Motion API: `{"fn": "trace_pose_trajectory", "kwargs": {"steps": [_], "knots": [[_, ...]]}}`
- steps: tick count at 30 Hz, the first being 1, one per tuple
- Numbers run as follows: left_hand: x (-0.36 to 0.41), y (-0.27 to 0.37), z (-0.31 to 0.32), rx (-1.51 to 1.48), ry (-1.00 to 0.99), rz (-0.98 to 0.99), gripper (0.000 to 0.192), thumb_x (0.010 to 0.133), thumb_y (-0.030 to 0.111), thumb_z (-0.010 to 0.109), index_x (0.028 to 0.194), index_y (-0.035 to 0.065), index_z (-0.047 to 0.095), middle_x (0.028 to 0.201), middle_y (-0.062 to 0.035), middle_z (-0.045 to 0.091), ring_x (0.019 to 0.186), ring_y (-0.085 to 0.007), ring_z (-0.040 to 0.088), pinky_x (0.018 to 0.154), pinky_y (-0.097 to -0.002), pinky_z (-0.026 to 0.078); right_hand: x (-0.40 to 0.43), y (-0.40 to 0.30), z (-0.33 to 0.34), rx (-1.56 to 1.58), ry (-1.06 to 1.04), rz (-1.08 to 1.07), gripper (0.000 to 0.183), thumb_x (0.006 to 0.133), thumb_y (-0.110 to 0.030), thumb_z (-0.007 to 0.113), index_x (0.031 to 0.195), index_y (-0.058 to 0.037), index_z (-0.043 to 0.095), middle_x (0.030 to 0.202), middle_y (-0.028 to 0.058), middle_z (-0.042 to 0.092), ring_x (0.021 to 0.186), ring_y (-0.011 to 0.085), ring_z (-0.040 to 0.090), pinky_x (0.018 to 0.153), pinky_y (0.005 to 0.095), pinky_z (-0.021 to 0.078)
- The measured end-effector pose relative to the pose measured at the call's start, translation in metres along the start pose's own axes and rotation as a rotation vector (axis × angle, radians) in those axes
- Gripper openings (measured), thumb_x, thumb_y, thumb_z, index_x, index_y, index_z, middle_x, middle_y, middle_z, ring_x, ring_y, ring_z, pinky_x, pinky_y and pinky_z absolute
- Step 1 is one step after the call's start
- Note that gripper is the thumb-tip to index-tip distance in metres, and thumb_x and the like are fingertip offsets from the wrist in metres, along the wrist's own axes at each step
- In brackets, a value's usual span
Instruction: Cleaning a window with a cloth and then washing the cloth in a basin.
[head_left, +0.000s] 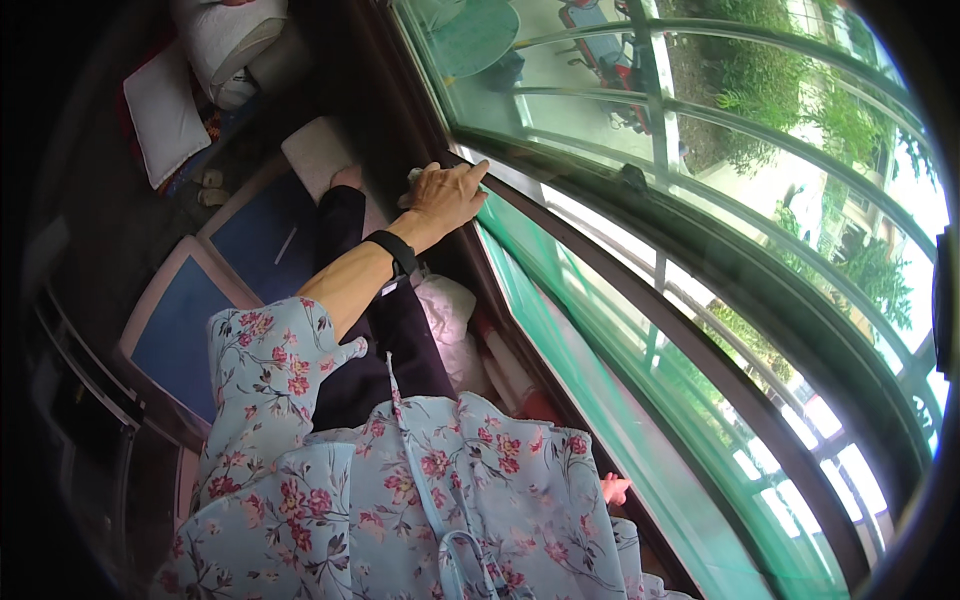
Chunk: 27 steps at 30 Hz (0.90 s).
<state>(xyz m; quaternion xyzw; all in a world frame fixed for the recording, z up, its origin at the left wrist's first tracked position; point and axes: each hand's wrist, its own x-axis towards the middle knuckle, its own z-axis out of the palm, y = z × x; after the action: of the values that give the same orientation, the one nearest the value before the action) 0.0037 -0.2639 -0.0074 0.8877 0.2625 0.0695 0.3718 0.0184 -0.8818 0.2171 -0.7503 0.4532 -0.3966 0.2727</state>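
Note:
My left hand (448, 196), with a black band on the wrist, reaches forward to the dark window frame (517, 196). Its fingers bend over the frame's edge, one of them pointing outward. A crumpled greyish piece, seemingly a cloth (409, 182), pokes out beside the thumb side of that hand; most of it is hidden. Lower down, only the fingers of my right hand (616, 489) show past my floral garment (420, 487), resting at the sill edge. Between the hands runs the window's glass, with green sheeting or netting (555, 337) behind it.
Outside are curved metal bars (660, 105), a red vehicle (600, 45) and greenery. My bare foot (346, 178) is on a pale-edged surface with blue panels (259, 225). A white bag (448, 315) lies under the sill. A white pillow (163, 112) and slippers (211, 187) are further left.

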Motion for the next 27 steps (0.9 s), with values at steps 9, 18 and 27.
{"fn": "trace_pose_trajectory", "kwargs": {"steps": [9, 18, 27], "knots": [[0.037, 0.010, 0.037, 0.111, -0.166, 0.064, 0.044, 0.075, 0.032, 0.061, 0.112, 0.0102, 0.056, 0.094, -0.0126, 0.064, 0.084, -0.0301, 0.062, 0.076, -0.0422, 0.048, -0.011, -0.001, 0.055, -0.042, 0.345, -0.099, 0.026, 0.083, -0.014, 0.051, 0.102, 0.0008, 0.041, 0.099, 0.0193, 0.049, 0.090, 0.0323, 0.050, 0.080, 0.0434, 0.0404], [0.024, 0.067, -0.116, -0.016, -0.618, 0.098, 0.033, 0.078, 0.024, 0.058, 0.107, 0.0092, 0.063, 0.094, -0.0155, 0.066, 0.085, -0.0290, 0.063, 0.075, -0.0380, 0.049, -0.084, 0.031, 0.047, 0.308, 0.400, -0.270, 0.025, 0.080, -0.004, 0.049, 0.104, 0.0010, 0.041, 0.097, 0.0157, 0.049, 0.081, 0.0263, 0.049, 0.073, 0.0358, 0.0417], [0.041, 0.103, -0.184, 0.072, -0.034, 0.565, 0.032, 0.081, 0.026, 0.061, 0.103, 0.0033, 0.060, 0.082, -0.0179, 0.065, 0.077, -0.0325, 0.063, 0.064, -0.0398, 0.050, -0.104, -0.086, 0.020, 0.678, 0.363, -0.284, 0.027, 0.091, -0.018, 0.052, 0.109, -0.0008, 0.045, 0.094, 0.0084, 0.051, 0.080, 0.0149, 0.049, 0.071, 0.0283, 0.0416]]}}
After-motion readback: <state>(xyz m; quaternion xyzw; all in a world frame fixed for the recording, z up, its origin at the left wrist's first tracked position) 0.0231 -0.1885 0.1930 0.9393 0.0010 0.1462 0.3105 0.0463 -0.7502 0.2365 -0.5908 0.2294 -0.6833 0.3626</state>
